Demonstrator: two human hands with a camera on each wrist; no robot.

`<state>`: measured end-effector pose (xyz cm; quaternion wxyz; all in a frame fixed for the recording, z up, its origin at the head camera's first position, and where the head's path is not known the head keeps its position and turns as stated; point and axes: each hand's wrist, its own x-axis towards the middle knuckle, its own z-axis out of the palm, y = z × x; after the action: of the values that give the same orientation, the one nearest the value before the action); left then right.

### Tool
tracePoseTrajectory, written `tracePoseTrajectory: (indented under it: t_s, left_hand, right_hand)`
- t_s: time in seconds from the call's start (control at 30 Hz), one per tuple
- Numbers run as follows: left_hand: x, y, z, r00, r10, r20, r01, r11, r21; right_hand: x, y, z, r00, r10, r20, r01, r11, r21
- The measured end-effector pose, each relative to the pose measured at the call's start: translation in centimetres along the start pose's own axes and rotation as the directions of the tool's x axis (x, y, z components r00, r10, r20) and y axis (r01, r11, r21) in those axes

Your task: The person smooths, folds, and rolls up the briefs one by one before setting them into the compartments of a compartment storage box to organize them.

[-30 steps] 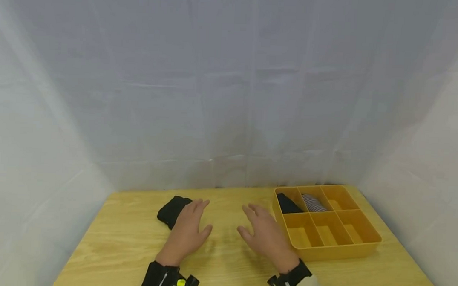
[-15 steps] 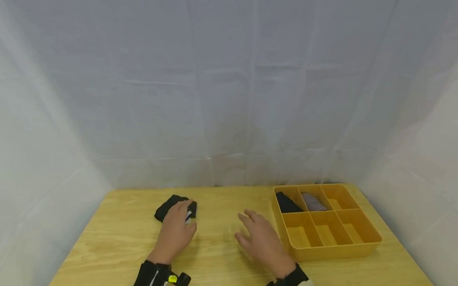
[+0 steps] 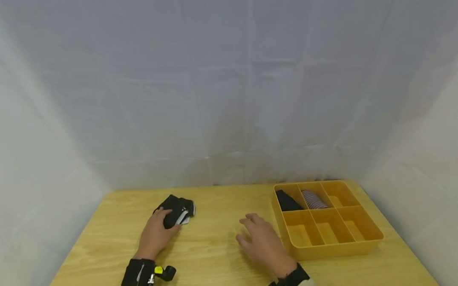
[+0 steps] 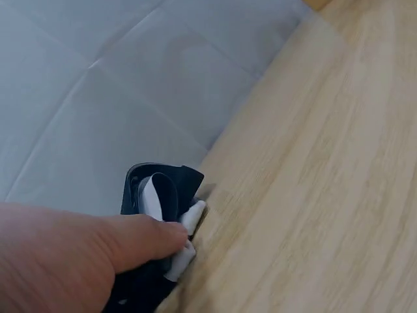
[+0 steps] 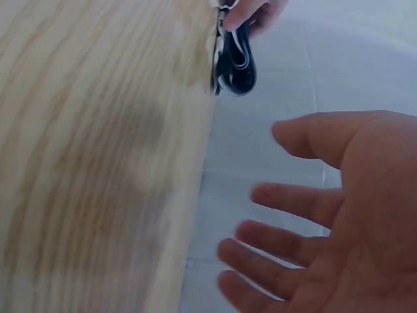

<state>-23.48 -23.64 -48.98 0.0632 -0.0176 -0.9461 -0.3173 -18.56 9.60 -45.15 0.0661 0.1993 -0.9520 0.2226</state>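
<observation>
On the left part of the table lies a folded black garment (image 3: pixel 176 211) with white parts along its right side; its exact kind is unclear. My left hand (image 3: pixel 156 236) holds it from the near left, fingers over its left side and thumb (image 4: pixel 153 241) against the near edge. The left wrist view shows dark and white layers of the garment (image 4: pixel 163 195) looped beyond the thumb. My right hand (image 3: pixel 263 242), fingers apart and bent a little, hovers over the table left of the yellow box and touches nothing. In the right wrist view its palm (image 5: pixel 384 215) faces the garment.
A yellow box (image 3: pixel 335 250) with several compartments stands on the right of the wooden table (image 3: pixel 212 261). Its back left compartment holds a black cloth (image 3: pixel 288 201), the back middle one a striped cloth (image 3: pixel 314 199). Pale sheeting (image 3: pixel 231 96) walls the back and sides.
My left hand has moved left and closed on the black garment, whose white parts have come into view. The right hand has barely shifted.
</observation>
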Motion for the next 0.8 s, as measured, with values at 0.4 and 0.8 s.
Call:
tracePoseTrajectory:
  t_s: [0.4, 0.8]
  left_hand:
    - [-1.0, 1.5, -1.8, 0.996, -0.044, 0.077, 0.039, 0.997, 0.067]
    - [-2.3, 4.9, -1.2, 0.938, 0.100, 0.331, -0.088, 0.995, -0.050]
  right_hand:
    - [-0.7, 0.6, 0.5, 0.984, 0.054, 0.168, -0.034, 0.992, -0.120]
    - [-0.5, 0.5, 0.8, 0.980, 0.050, 0.191, -0.022, 0.989, -0.146]
